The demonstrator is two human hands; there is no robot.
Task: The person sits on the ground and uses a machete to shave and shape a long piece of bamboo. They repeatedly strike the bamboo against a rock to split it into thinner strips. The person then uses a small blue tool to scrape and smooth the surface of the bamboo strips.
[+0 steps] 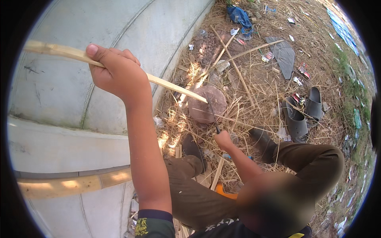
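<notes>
My left hand (117, 71), raised at the left, is closed round a long pale bamboo strip (174, 87). The strip slants down to the right, and its end lies over a round brownish block (200, 111) on the ground. Lower down, my right hand (223, 139) grips the dark handle of a knife (212, 109). Its thin dark blade points away from me across the block, close to the strip's end. Whether blade and strip touch, I cannot tell.
Pale sheeting (99, 23) covers the left side, with a bamboo pole (79, 186) along it. Several long strips (238, 75) lie crossed on straw beyond the block. Grey slippers (295, 121), a dark grey flat piece (282, 57) and a blue cloth (240, 18) lie at the right and far side.
</notes>
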